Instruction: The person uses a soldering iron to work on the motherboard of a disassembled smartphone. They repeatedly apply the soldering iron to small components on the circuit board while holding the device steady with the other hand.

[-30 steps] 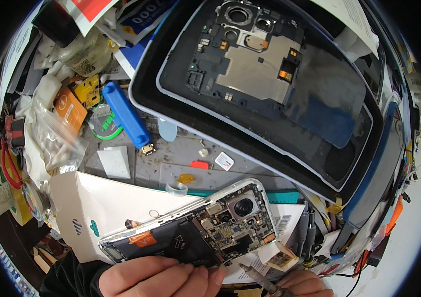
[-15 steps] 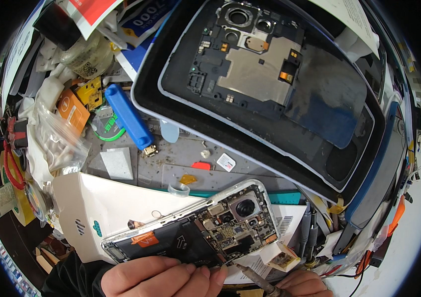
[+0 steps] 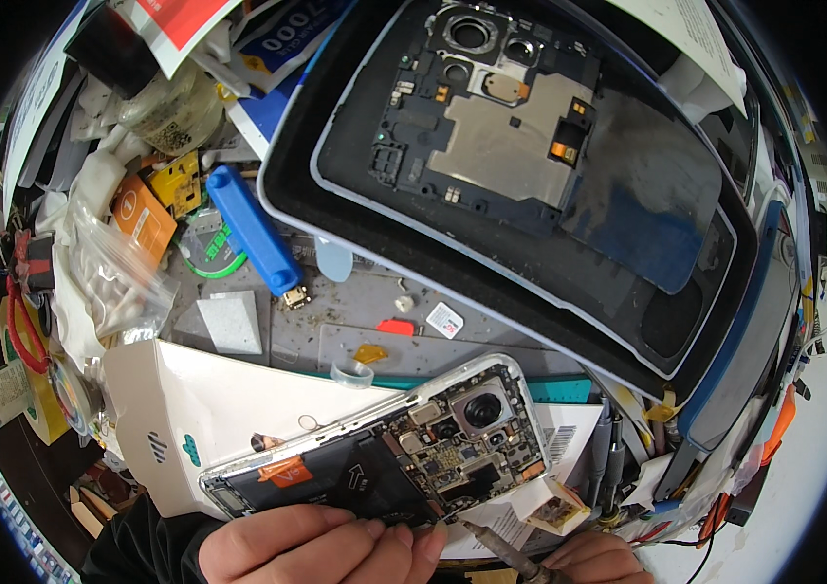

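Note:
An opened smartphone (image 3: 340, 465) lies tilted on white card near the lower middle, its black battery, circuit board and camera module bare. The fingers of my left hand (image 3: 321, 547) are closed along its near edge, by the battery and the lower end of the board. My right hand (image 3: 593, 560), partly cut off by the lower edge, is closed round a soldering iron (image 3: 509, 552). The iron's worn, tapered tip points left, close to the fingertips of my left hand and the phone's near edge. Whether the tip touches the phone, I cannot tell.
A black-lined tray (image 3: 413, 255) at the upper right holds a phone back cover with a camera frame (image 3: 501, 136). Left of it are a blue-handled tool (image 3: 253, 229) and a plastic bag (image 3: 116, 263). A small open box (image 3: 551, 508) and pen-like tools (image 3: 608, 453) stand right of the phone.
The soldering iron's tip has shifted very slightly left. My left hand and the phone look unmoved.

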The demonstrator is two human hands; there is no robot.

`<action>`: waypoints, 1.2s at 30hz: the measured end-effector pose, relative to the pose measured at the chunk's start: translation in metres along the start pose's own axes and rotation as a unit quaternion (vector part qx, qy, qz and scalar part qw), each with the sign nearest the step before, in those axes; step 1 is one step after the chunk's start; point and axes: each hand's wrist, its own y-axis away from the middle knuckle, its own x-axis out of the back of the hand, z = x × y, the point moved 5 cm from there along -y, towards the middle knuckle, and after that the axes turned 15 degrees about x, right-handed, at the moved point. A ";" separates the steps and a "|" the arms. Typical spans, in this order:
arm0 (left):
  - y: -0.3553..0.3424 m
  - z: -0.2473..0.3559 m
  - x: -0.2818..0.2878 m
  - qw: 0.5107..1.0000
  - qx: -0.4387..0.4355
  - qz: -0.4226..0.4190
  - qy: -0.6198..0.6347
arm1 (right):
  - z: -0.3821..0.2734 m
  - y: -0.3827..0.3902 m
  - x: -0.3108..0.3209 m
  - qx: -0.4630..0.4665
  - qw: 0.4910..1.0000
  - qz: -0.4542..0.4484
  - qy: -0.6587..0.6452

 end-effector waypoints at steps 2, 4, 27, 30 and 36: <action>0.000 0.000 0.000 1.000 0.003 0.000 0.001 | 0.000 0.000 0.000 -0.003 1.000 0.002 0.000; 0.000 0.000 0.000 1.000 0.005 0.000 0.000 | 0.001 0.000 0.000 -0.006 1.000 0.000 0.000; -0.001 0.000 0.001 1.000 0.008 -0.009 -0.003 | 0.000 -0.002 -0.001 -0.008 1.000 -0.004 -0.001; -0.001 0.000 0.001 1.000 0.010 -0.009 -0.001 | 0.001 -0.002 -0.001 -0.005 1.000 0.000 0.000; -0.001 0.001 0.001 1.000 0.019 -0.015 -0.002 | 0.001 -0.002 -0.002 0.014 1.000 0.014 0.009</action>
